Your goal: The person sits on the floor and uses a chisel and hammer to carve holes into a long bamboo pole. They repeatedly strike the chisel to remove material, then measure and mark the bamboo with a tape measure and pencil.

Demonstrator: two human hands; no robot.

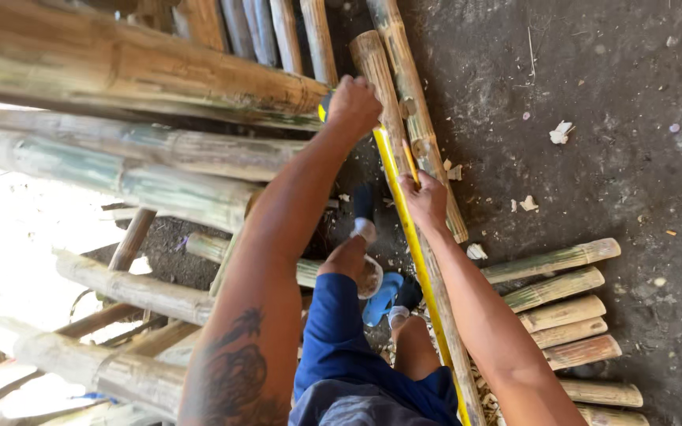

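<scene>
A long bamboo pole (384, 87) runs from the top middle down toward my legs. A yellow tape measure blade (412, 237) lies stretched along it. My left hand (353, 104) grips the tape measure case at the pole's upper part. My right hand (424, 199) presses on the pole lower down and holds a pencil (410, 160) with its tip at the tape. A second bamboo pole (416, 110) lies right beside the first.
Thick bamboo poles (128, 71) are stacked on a rack at the left. Several short cut bamboo pieces (566, 312) lie on the dirt floor at the right, amid shavings. My blue shorts and blue sandals (380, 296) are below.
</scene>
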